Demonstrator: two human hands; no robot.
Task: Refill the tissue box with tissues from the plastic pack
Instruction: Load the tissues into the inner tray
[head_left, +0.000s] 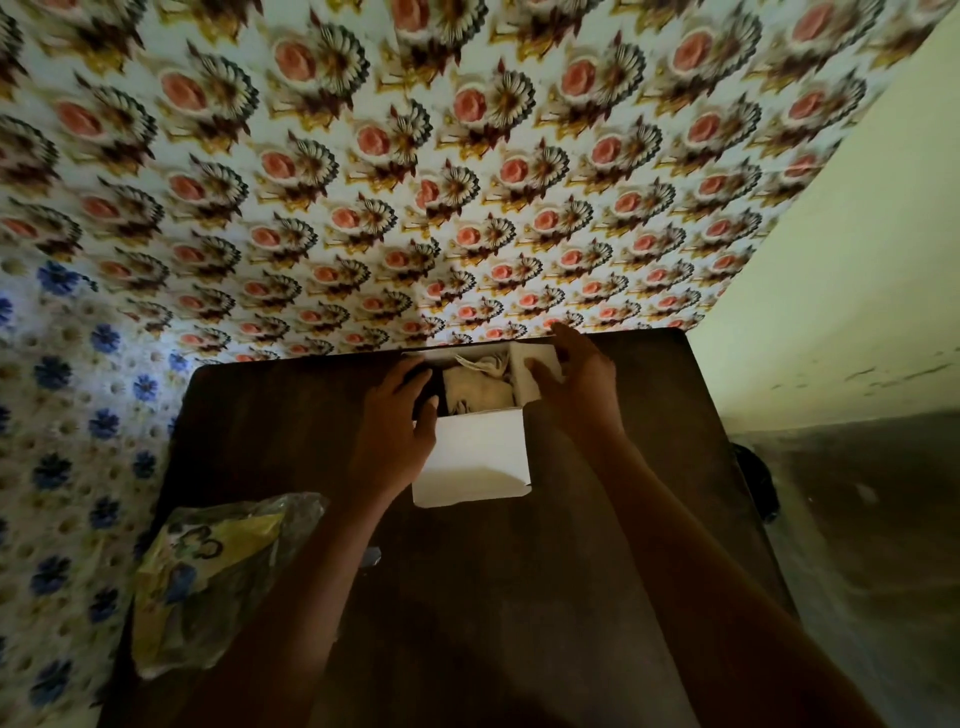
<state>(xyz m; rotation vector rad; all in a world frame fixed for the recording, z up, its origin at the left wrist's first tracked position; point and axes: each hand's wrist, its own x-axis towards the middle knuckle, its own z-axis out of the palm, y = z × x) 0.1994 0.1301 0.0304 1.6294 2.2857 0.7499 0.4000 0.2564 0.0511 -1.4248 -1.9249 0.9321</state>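
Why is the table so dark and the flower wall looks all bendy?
Head view: light falls on the patterned wall while the table and forearms sit in shadow; the white tissue box stands out brightly. The wide-angle lens bends the wall's edges, and the flowers look slightly blurred. The plastic pack at left is dim, with faint shine.

A white tissue box (475, 457) holding off-white tissues (480, 387) sits on a dark brown table (519, 597), beside a clear plastic pack (208, 577) printed yellow and blue, against wallpaper (415, 156) patterned with pink roses, gold and dark leaves.
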